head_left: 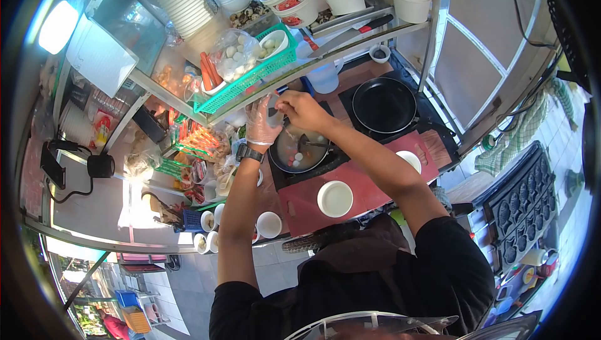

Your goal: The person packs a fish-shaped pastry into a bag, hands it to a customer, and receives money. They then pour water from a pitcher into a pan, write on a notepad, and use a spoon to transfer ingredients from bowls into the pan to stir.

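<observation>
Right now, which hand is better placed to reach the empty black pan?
Right, likely. The right hand is nearer the empty black pan; the gloved left hand is farther off, with the right hand between.

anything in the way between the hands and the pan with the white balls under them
Nothing visible. The gloved left hand and the right hand meet just above the far rim of the pan, with open air below; a dark utensil rests inside it.

The worktop (pixel 438 152) carries a red mat (pixel 369 190) holding a near bowl (pixel 335 198) and a right bowl (pixel 410 159). Farther back: pot (pixel 300 149) left, black pan (pixel 384 104) right.
</observation>
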A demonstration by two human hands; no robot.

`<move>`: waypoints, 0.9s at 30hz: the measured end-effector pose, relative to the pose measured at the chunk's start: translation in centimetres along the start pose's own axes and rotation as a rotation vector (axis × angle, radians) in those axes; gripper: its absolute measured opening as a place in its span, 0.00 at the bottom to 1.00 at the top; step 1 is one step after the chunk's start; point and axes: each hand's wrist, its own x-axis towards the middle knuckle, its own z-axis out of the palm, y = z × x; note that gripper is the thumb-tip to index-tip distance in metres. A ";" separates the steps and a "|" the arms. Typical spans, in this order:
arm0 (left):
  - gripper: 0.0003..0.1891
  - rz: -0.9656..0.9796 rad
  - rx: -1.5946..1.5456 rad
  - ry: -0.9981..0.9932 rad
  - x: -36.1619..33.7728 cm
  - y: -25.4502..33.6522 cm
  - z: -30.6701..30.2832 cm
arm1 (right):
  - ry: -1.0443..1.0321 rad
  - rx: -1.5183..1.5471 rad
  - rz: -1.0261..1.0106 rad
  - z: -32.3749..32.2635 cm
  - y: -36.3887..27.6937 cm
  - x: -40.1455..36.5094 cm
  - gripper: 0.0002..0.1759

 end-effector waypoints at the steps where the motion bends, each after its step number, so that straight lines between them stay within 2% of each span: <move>1: 0.50 -0.019 -0.025 -0.018 -0.2 -0.1 0.1 | 0.029 -0.033 -0.058 0.1 -0.3 0.0 0.04; 3: 0.50 -0.035 -0.084 -0.002 -0.2 0.2 0.1 | 0.061 -0.067 -0.114 -0.1 -0.1 -0.2 0.04; 5: 0.50 -0.049 -0.139 0.023 -0.2 0.1 0.1 | -0.164 0.070 0.003 -0.7 0.2 0.1 0.05; 6: 0.49 -0.010 -0.094 0.028 -0.3 -0.1 0.2 | -0.162 0.072 0.003 -0.8 0.0 0.2 0.05; 8: 0.49 0.031 -0.053 0.035 -0.1 -0.4 0.0 | 0.040 0.021 0.030 -1.2 -0.4 0.2 0.06; 9: 0.48 0.123 0.054 0.011 0.2 -0.5 -0.2 | 0.038 0.019 0.027 -1.4 -0.3 0.1 0.06; 10: 0.48 0.212 0.162 -0.015 0.5 -0.6 -0.4 | -0.073 0.039 -0.054 -1.5 -0.3 -0.2 0.05; 11: 0.48 0.211 0.162 -0.017 0.7 -0.5 -0.6 | -0.182 0.061 -0.133 -1.6 -0.4 -0.6 0.05; 18: 0.49 0.228 0.174 -0.074 1.9 0.4 -1.6 | -0.270 -0.036 -0.185 -2.2 -1.0 -3.5 0.11; 20: 0.49 0.257 0.177 -0.083 1.8 1.0 -1.6 | -0.292 -0.137 -0.371 -1.9 -0.9 -4.2 0.13; 23: 0.50 0.318 0.222 -0.121 2.5 1.2 -2.0 | -0.304 -0.242 -0.358 -2.7 -1.1 -5.1 0.13; 24: 0.50 0.280 0.192 -0.111 2.4 1.3 -1.8 | -0.222 -0.236 -0.341 -2.3 -1.2 -5.2 0.14; 25: 0.50 0.240 0.157 -0.113 1.8 1.5 -1.5 | -0.224 -0.235 -0.332 -2.2 -1.2 -5.5 0.14; 27: 0.50 0.199 0.101 -0.105 0.8 1.9 -1.1 | -0.445 -0.291 -0.387 -2.1 -1.2 -5.6 0.14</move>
